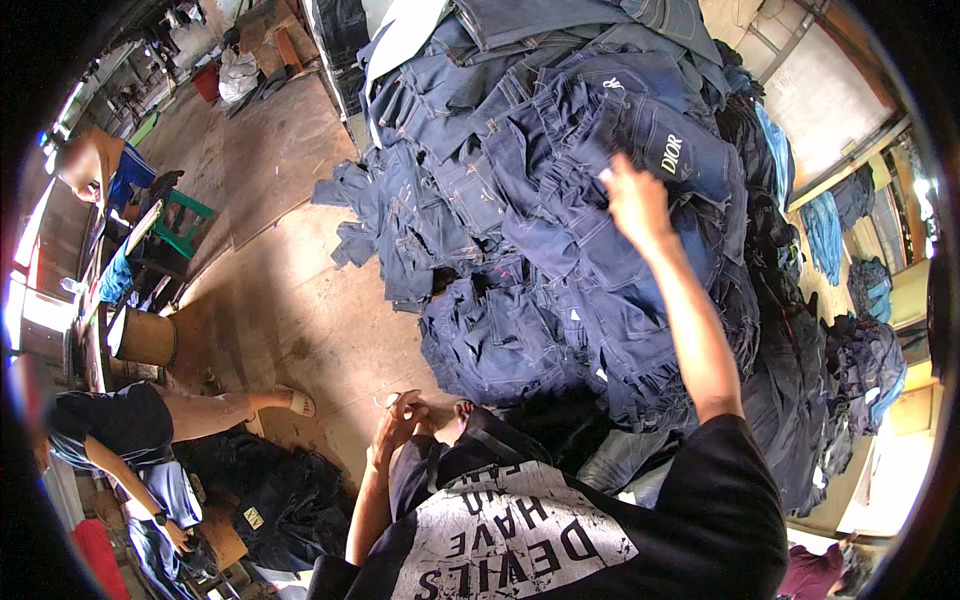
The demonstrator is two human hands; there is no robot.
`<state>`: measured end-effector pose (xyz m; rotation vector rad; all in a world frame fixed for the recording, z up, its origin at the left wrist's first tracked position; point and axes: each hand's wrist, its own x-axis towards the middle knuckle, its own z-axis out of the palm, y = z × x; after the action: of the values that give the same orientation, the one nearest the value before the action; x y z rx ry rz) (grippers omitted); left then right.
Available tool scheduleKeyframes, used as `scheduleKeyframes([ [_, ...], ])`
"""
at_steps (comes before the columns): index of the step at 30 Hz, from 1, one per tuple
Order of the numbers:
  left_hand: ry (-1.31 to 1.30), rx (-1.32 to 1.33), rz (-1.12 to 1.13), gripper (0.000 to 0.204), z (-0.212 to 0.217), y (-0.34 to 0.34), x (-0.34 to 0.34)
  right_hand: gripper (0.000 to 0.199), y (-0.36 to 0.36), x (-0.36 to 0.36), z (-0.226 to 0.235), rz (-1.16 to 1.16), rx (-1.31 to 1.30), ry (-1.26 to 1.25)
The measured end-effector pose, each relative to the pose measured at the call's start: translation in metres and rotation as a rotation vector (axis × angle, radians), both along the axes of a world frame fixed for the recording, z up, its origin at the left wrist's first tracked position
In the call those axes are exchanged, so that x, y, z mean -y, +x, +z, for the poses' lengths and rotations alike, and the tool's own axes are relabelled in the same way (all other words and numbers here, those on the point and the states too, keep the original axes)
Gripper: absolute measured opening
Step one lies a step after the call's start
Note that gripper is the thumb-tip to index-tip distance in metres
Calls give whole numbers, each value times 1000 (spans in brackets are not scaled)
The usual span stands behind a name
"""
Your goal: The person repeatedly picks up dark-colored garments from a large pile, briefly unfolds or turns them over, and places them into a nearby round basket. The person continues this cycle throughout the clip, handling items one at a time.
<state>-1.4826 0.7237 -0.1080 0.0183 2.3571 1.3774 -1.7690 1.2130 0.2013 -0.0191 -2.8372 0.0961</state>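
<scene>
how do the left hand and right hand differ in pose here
The right hand is stretched far out over the heap of dark denim, while the left hand is near the body, apart from the heap. The left hand has visibly bent fingers; the right hand's fingers are blurred, so their exact bend is unclear. Both hands are bare, and whether either grips anything is hard to tell.

black, loose short-sleeved t-shirt [700, 535] with 1 large, cracked-looking, dark-lettered white print panel [515, 535] across the front
</scene>
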Motion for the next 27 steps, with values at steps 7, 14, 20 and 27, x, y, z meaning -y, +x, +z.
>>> scheduleKeyframes([
  [7, -29, 86, 72, 51, 12, 37, -10, 118, 6, 50, -103, -59, -2, 473],
  [14, 74, 81, 224, 53, 39, 52, 1, 43, -20, -45, 24, 243, 240, -606],
  [20, 205, 60, 346, 54, 75, 36, 4, 40, -13, -85, 35, 314, 245, -677],
  [27, 251, 48, 336, 58, 98, 64, 6, 45, 7, -62, 26, 189, -138, -677],
])
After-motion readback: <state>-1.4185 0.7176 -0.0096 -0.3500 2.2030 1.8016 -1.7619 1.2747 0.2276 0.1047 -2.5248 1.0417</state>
